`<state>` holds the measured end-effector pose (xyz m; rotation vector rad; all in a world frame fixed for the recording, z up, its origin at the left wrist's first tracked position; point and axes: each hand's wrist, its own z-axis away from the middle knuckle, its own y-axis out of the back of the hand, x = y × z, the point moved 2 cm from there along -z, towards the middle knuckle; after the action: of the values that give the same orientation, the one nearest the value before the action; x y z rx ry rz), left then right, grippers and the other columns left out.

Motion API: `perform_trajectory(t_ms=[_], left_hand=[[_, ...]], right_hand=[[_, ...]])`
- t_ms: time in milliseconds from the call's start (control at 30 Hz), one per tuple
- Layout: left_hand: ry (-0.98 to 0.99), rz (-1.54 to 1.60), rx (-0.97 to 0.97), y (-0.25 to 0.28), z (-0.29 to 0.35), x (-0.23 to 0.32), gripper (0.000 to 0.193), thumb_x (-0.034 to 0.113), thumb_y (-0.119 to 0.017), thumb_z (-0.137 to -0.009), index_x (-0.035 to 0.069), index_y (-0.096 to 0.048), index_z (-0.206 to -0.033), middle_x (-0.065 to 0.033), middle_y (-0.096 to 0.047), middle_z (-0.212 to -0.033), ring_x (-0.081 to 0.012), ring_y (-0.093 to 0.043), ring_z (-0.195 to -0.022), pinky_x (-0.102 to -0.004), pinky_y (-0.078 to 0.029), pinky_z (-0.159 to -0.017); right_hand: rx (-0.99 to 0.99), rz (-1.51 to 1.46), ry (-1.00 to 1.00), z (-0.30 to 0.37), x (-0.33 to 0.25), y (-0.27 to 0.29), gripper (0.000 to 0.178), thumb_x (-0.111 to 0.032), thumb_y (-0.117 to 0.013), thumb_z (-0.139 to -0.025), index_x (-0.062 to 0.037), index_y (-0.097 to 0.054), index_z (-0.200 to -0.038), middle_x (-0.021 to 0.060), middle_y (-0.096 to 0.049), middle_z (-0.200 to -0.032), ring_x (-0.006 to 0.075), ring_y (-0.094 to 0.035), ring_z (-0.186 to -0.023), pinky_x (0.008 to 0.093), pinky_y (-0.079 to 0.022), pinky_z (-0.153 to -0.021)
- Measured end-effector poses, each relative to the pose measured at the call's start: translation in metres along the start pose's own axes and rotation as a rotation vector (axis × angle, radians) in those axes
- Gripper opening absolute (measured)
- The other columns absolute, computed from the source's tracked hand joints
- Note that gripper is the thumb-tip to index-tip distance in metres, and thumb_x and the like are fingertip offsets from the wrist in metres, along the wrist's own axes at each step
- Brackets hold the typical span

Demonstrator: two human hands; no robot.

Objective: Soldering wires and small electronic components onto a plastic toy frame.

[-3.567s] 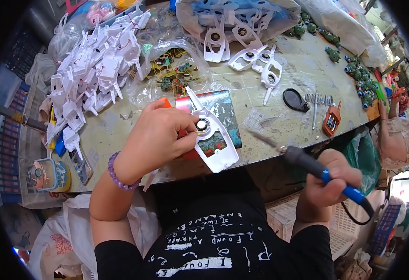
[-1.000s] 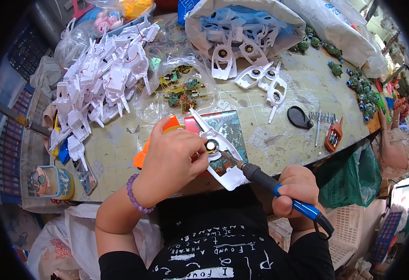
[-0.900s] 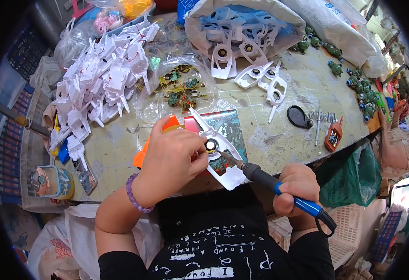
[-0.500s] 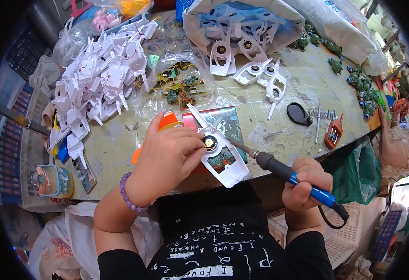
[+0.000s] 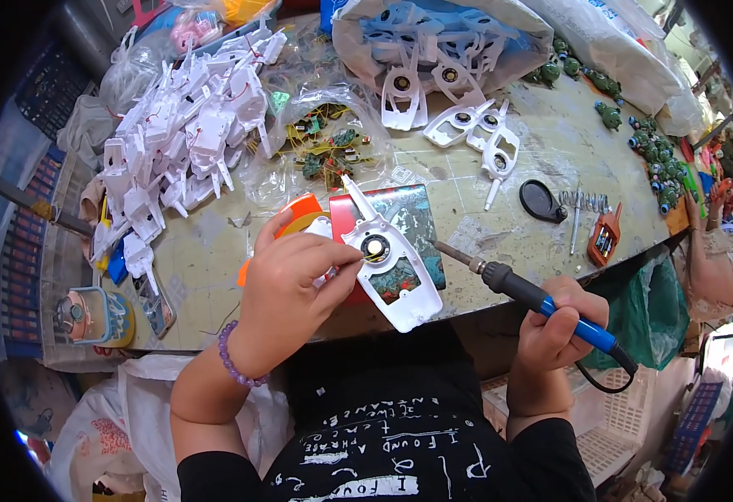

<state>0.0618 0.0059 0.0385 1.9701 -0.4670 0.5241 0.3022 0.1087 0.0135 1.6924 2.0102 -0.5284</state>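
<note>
Head view, looking down at a cluttered worktop point(image 5: 203, 276): a person in a black top sits at its near edge, both hands raised in front. The white plastic shell point(image 5: 398, 253) lies at the centre, over a red-and-green patterned box point(image 5: 425, 213), its narrow end pointing away. A round black disc point(image 5: 374, 248) with a pale centre, perhaps a small speaker, sits in the shell's ring.

The left hand point(image 5: 295, 280), a purple bead bracelet point(image 5: 227, 360) on its wrist, is at the disc's left edge. Its grip — thumb and forefinger tips pressed together — appears to pinch a thin yellow wire point(image 5: 372, 258). The right hand point(image 5: 561, 326) has its grip wrapped around the blue-and-black handle of a soldering iron point(image 5: 517, 286); the iron's tip is clear of the shell, just to its right.

As for progress, the disc looks seated; whether the wire is joined to it is too small to tell. Five similar shells point(image 5: 464, 118), discs already in place, lie by the open white sack point(image 5: 346, 46), which holds more. Loose circuit boards point(image 5: 333, 157) with yellow leads remain in a clear bag beyond the left hand — apparently unused — and a heap of white parts point(image 5: 191, 125) fills the far left.
</note>
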Motion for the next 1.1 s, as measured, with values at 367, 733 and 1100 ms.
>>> perform_trajectory(t_ms=[367, 733, 1100], left_hand=[[-0.101, -0.085, 0.055, -0.022, -0.014, 0.006, 0.010, 0.006, -0.067, -0.069, 0.005, -0.057, -0.067, -0.0041, -0.065, -0.080, -0.0234, -0.060, -0.076, -0.0369, -0.041, -0.081], [-0.115, -0.205, 0.009, -0.024, -0.017, 0.009, 0.011, 0.007, -0.067, -0.068, 0.006, -0.057, -0.067, -0.0031, -0.063, -0.079, -0.0227, -0.059, -0.079, -0.0385, -0.040, -0.081], [-0.081, -0.229, -0.069, -0.021, -0.020, 0.011, 0.012, 0.008, -0.068, -0.068, 0.007, -0.056, -0.067, -0.0018, -0.065, -0.087, -0.0229, -0.060, -0.085, -0.0393, -0.040, -0.087]], right_hand=[[-0.051, -0.026, -0.037, -0.001, -0.005, 0.003, 0.030, -0.031, -0.057, -0.093, -0.0049, -0.044, -0.087, 0.0011, -0.042, -0.058, 0.0090, -0.039, -0.049, 0.0242, -0.030, -0.048], [-0.288, -0.096, 0.030, -0.007, -0.004, -0.008, 0.029, -0.032, -0.058, -0.093, -0.0063, -0.045, -0.090, 0.0023, -0.045, -0.058, 0.0131, -0.043, -0.048, 0.0269, -0.036, -0.048], [-0.325, -0.191, 0.079, -0.012, 0.000, -0.008, 0.018, -0.005, -0.068, -0.078, -0.0026, -0.056, -0.092, 0.0059, -0.056, -0.058, 0.0210, -0.053, -0.045, 0.0304, -0.041, -0.045]])
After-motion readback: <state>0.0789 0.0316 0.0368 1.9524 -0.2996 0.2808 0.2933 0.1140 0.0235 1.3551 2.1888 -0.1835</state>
